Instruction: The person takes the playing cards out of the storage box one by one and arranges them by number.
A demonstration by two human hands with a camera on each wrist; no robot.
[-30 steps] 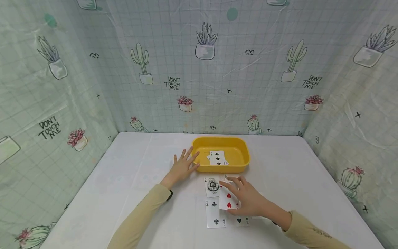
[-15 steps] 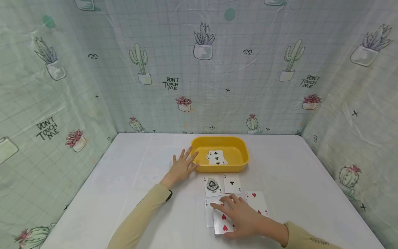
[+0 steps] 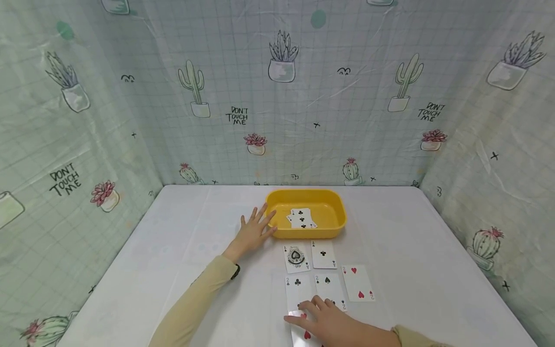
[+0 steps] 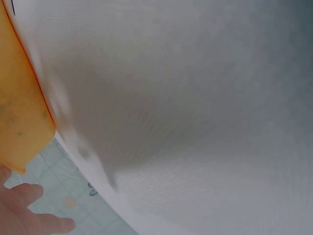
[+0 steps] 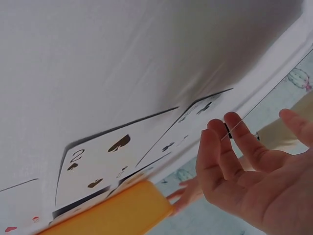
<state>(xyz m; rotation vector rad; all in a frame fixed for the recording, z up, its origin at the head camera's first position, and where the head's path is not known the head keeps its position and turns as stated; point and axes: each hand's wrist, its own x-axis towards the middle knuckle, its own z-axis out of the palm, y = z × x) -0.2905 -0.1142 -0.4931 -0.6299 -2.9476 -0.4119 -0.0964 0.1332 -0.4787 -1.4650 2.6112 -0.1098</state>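
My right hand (image 3: 331,324) pinches a three of hearts (image 3: 299,336) low in the head view, its lower part cut off by the frame edge. In the right wrist view that card is edge-on, a thin line by the fingertips. Just beyond lie a two of clubs (image 3: 295,286) and a two of spades (image 3: 328,285), both partly covered by hand or card. A two of hearts (image 3: 358,283) lies to their right. Spread fingers of my left hand (image 3: 251,236) rest at the left side of the yellow tray (image 3: 310,233).
Between tray and twos lie an ace of spades (image 3: 297,259) and an ace of clubs (image 3: 323,254). Inside the tray is a small pile of cards, a three of clubs (image 3: 301,218) on top. A patterned curtain (image 3: 282,120) surrounds the white table (image 3: 208,207) at back and sides.
My right hand has carried the three of hearts toward the near edge, from over the aces and twos to below the two of clubs. The left hand has stayed at the tray.
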